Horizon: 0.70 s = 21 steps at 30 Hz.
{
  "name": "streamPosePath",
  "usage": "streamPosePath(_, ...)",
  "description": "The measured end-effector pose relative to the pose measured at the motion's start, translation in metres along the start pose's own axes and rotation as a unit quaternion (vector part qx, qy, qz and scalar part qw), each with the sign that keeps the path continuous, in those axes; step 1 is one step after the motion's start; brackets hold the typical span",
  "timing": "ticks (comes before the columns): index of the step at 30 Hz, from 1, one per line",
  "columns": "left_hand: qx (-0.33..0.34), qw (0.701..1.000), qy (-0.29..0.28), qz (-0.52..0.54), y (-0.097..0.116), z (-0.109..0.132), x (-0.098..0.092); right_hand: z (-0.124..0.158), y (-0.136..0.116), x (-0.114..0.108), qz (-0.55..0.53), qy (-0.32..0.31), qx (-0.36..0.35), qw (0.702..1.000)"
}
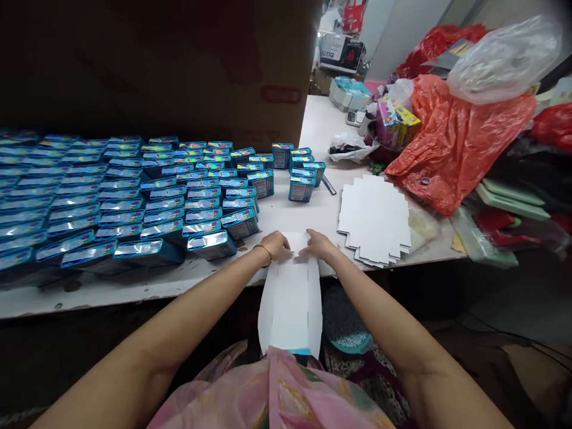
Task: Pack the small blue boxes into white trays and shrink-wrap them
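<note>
A partly folded white cardboard box [290,304] reaches from the table edge back to my body, its long side walls bent upward. At its far end, my left hand [277,245], with a gold bangle at the wrist, has its fingers closed on the left corner flap. Opposite it, my right hand [318,246] grips the right corner with thumb and fingers. A small flap end shows between the two hands. To the right lies a stack of flat white box blanks [374,219]. Left of my hands stands a blue shiny packet [211,244], the nearest of many.
Rows of blue shiny packets [120,214] cover the left of the table, before a large brown carton [156,65]. A few packets [301,187] stand apart near the middle. Orange plastic bags [460,131] and clutter fill the right. Below the table is a teal basin [353,344].
</note>
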<state>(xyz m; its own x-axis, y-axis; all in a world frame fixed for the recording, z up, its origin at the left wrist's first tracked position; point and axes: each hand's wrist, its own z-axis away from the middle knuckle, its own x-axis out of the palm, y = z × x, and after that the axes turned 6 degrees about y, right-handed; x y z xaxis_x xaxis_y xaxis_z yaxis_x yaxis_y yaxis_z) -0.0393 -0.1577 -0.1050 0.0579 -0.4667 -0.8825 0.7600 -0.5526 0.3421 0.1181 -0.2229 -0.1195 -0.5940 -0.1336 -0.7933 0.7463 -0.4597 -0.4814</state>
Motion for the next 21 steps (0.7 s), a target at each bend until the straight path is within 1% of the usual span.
streamPosePath(3,-0.017,1.000,0.013,0.023,-0.006,-0.001,0.005,-0.001,0.000,0.001,-0.042,-0.005,0.030,0.999)
streamPosePath(5,-0.041,0.998,0.021,0.046,-0.010,-0.002,0.007,-0.001,0.000,0.002,-0.070,-0.018,0.038,0.997)
streamPosePath(8,-0.083,0.992,0.022,0.095,-0.014,-0.004,0.009,0.002,0.000,0.001,-0.073,-0.020,0.026,0.997)
streamPosePath(9,-0.087,0.991,0.019,0.105,-0.015,-0.004,0.008,0.004,0.000,0.001,-0.069,-0.018,0.015,0.997)
streamPosePath(11,-0.073,0.993,0.010,0.094,-0.015,-0.003,0.007,0.009,0.000,-0.002,-0.075,-0.025,-0.001,0.997)
streamPosePath(12,-0.060,0.995,0.006,0.081,-0.014,-0.002,0.006,0.012,0.000,-0.004,-0.087,-0.034,0.003,0.996)
streamPosePath(16,-0.027,0.999,0.008,0.041,-0.007,0.008,0.003,0.019,-0.002,-0.014,-0.116,-0.062,0.049,0.990)
streamPosePath(17,-0.022,0.999,0.009,0.040,-0.006,0.011,0.002,0.019,-0.004,-0.016,-0.114,-0.076,0.040,0.990)
streamPosePath(18,-0.018,0.999,0.009,0.040,-0.005,0.014,0.001,0.018,-0.006,-0.019,-0.107,-0.096,0.016,0.989)
streamPosePath(21,-0.009,0.999,-0.003,0.049,-0.005,0.022,-0.004,0.012,-0.017,-0.024,-0.033,-0.161,-0.078,0.983)
